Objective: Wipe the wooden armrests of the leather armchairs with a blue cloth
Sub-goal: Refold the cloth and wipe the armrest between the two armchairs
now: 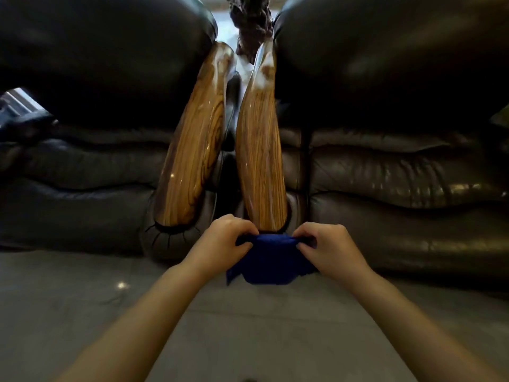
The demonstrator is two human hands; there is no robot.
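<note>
Two glossy wooden armrests run away from me side by side: the left armrest [192,150] and the right armrest [259,155], each on a dark leather armchair. A blue cloth [271,260] hangs bunched just below the near tip of the right armrest. My left hand [220,241] pinches the cloth's left top edge. My right hand [327,249] pinches its right top edge. The cloth is stretched between both hands, and its upper edge hides the armrest's front end.
The left armchair [82,161] and the right armchair [399,172] stand close together with a narrow gap between the armrests. Grey tiled floor [248,326] lies under my arms. A dark carved wooden object [250,26] stands behind the chairs.
</note>
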